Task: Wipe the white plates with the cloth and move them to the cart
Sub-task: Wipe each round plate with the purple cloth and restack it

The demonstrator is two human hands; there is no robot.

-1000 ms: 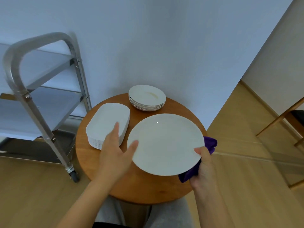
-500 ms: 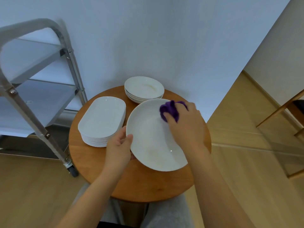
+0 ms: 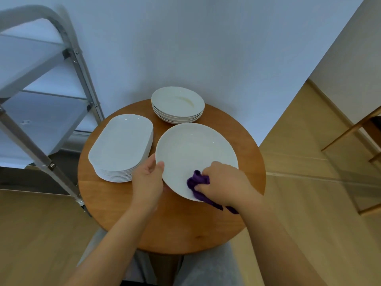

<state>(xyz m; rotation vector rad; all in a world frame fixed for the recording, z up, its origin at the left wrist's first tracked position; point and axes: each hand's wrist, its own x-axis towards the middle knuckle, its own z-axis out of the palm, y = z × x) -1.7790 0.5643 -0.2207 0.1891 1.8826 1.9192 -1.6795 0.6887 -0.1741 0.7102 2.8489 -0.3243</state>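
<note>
A large round white plate (image 3: pixel 191 151) is held tilted above the round wooden table (image 3: pixel 115 203). My left hand (image 3: pixel 147 182) grips its left rim, thumb on the top face. My right hand (image 3: pixel 224 184) presses a bunched purple cloth (image 3: pixel 196 180) against the plate's near edge. A stack of several oblong white plates (image 3: pixel 121 141) lies at the table's left. At the back sits a stack of several round rimmed white plates (image 3: pixel 177 101). The metal cart (image 3: pixel 41 153) with grey shelves stands to the left of the table.
A pale wall runs right behind the table. Wooden floor surrounds it, and wooden furniture legs (image 3: pixel 350 133) show at the right edge. My grey-trousered knees (image 3: pixel 206 269) are under the table's near edge.
My right hand took the cloth from under the plate's right rim onto its top face, then swept it from the far side to the near edge. My left hand took hold of the left rim.
</note>
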